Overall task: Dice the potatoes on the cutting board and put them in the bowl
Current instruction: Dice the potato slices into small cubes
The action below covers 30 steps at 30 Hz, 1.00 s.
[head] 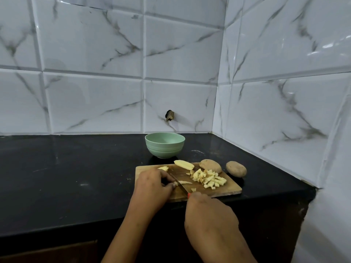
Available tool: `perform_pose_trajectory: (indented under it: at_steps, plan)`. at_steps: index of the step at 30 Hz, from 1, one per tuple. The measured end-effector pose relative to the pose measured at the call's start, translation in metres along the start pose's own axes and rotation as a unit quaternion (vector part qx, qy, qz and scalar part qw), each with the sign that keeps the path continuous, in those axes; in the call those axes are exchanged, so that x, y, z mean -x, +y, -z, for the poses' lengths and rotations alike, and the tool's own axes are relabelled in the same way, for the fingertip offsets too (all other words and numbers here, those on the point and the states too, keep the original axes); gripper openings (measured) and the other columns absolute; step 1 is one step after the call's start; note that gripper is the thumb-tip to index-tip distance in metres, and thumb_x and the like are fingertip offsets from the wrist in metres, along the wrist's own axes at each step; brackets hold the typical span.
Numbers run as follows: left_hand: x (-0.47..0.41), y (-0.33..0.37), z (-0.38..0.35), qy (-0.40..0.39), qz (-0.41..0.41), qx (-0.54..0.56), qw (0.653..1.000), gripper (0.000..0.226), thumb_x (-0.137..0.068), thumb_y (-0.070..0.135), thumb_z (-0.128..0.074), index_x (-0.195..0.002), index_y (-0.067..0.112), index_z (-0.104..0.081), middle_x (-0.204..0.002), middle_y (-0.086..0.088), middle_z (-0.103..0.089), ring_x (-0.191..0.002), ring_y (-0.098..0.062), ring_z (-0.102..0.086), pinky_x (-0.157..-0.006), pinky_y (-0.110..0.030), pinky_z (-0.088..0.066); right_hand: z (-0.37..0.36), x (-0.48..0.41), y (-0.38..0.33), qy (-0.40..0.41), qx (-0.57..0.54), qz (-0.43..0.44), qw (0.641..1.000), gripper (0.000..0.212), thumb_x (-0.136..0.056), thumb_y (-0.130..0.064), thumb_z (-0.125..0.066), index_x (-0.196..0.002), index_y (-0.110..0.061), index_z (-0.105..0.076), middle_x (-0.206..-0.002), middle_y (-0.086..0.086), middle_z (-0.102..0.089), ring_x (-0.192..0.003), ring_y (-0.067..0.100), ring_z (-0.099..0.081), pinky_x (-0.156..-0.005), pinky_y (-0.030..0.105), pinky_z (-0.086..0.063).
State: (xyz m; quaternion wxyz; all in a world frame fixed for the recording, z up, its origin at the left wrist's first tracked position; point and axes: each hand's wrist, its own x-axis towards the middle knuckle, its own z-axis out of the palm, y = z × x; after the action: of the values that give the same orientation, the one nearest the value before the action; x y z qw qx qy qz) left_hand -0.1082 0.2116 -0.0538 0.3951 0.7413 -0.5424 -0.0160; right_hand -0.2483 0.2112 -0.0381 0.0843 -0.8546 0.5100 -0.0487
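Knife down on a thin strip, mid-dice at the board's near edge.

The right hand (209, 221) was clenched round the red handle of the knife (180, 184), its blade angled across a pale strip (185, 182) that the left hand (152, 185) pinched with curled fingertips right beside the steel. I'd have wanted those tips tucked back, knuckles guiding the blade, and short, even cuts so the pieces matched. The dice (209, 179) lay heaped toward the right edge of the board (228, 188), a peeled half (183, 164) at its far edge, one whole potato (210, 165) on its far right corner and another (236, 168) just off it on the worktop (76, 168). The bowl (164, 145) stood beyond the far edge, apart from the board, with no potato showing in it.
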Motion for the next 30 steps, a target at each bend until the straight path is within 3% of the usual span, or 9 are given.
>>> perform_pose_trajectory:
  at_steps: [4,7,10,15,19,25,27,30]
  plan:
    - [0.001,0.0,0.0,0.003,0.001,0.0,1.0,0.006,-0.082,0.028,-0.072,-0.077,0.031,-0.071,-0.074,0.02,-0.061,-0.071,0.001,-0.056,-0.061,-0.007,-0.038,0.006,0.0,0.004,0.021,0.006,0.021,1.0,0.025,-0.097,-0.018,-0.046,-0.122,-0.017,-0.051,-0.107,0.001,-0.059,-0.087,0.016,-0.054,-0.065,0.027,-0.039]
    - [0.001,0.0,0.001,0.009,-0.002,-0.004,1.0,0.003,-0.081,0.031,-0.072,-0.084,0.03,-0.072,-0.072,0.02,-0.058,-0.071,0.003,-0.055,-0.06,-0.006,-0.036,0.011,0.005,0.012,0.061,-0.012,0.033,0.997,0.021,-0.098,-0.019,-0.043,-0.118,-0.019,-0.05,-0.082,-0.006,-0.046,-0.077,0.012,-0.049,-0.058,0.024,-0.037]
    - [0.002,0.0,0.001,0.007,0.002,0.005,1.0,0.007,-0.08,0.03,-0.074,-0.086,0.03,-0.07,-0.073,0.02,-0.058,-0.072,0.004,-0.056,-0.062,-0.008,-0.04,0.01,0.008,0.015,0.096,-0.017,0.04,0.994,0.02,-0.099,-0.021,-0.041,-0.117,-0.02,-0.048,-0.074,-0.009,-0.038,-0.07,0.008,-0.046,-0.057,0.023,-0.036]
    - [0.002,-0.002,0.0,-0.004,0.006,0.049,0.999,0.022,-0.077,0.021,-0.077,-0.076,0.035,-0.06,-0.074,0.017,-0.065,-0.075,0.006,-0.062,-0.063,-0.006,-0.043,0.006,0.007,0.017,0.087,-0.027,0.043,0.995,0.018,-0.101,-0.025,-0.039,-0.116,-0.02,-0.048,-0.073,-0.01,-0.038,-0.066,0.006,-0.043,-0.054,0.022,-0.033]
    - [0.001,-0.004,0.0,-0.025,0.003,0.081,0.996,0.027,-0.081,0.013,-0.069,-0.086,0.034,-0.053,-0.072,0.024,-0.068,-0.076,0.016,-0.058,-0.06,-0.009,-0.036,0.005,0.008,0.018,0.09,-0.032,0.051,0.994,0.017,-0.102,-0.028,-0.036,-0.114,-0.02,-0.045,-0.076,-0.009,-0.041,-0.071,0.008,-0.047,-0.052,0.022,-0.031]
    - [0.0,-0.011,-0.003,0.079,0.036,0.079,0.993,0.029,-0.083,0.005,-0.061,-0.095,0.029,-0.053,-0.085,0.018,-0.06,-0.072,-0.006,-0.056,-0.056,-0.019,-0.039,0.004,0.005,0.018,0.047,-0.022,0.064,0.997,0.021,-0.102,-0.029,-0.036,-0.12,-0.02,-0.043,-0.092,-0.005,-0.048,-0.086,0.013,-0.054,-0.059,0.026,-0.037]
    - [-0.002,-0.012,-0.004,0.104,0.024,0.06,0.992,0.027,-0.081,0.003,-0.061,-0.094,0.026,-0.056,-0.088,0.015,-0.055,-0.08,-0.014,-0.053,-0.065,-0.022,-0.042,0.003,0.001,0.024,0.059,-0.014,0.048,0.997,0.021,-0.102,-0.026,-0.036,-0.119,-0.02,-0.046,-0.09,-0.005,-0.048,-0.085,0.014,-0.055,-0.059,0.027,-0.037]
    - [-0.003,-0.012,-0.005,0.087,0.015,0.014,0.996,0.027,-0.086,0.009,-0.059,-0.106,0.026,-0.057,-0.096,0.017,-0.046,-0.096,-0.01,-0.041,-0.092,-0.028,-0.036,0.004,-0.005,0.036,0.102,-0.017,0.018,0.995,0.021,-0.102,-0.025,-0.033,-0.116,-0.021,-0.048,-0.079,-0.008,-0.043,-0.077,0.011,-0.052,-0.055,0.025,-0.035]
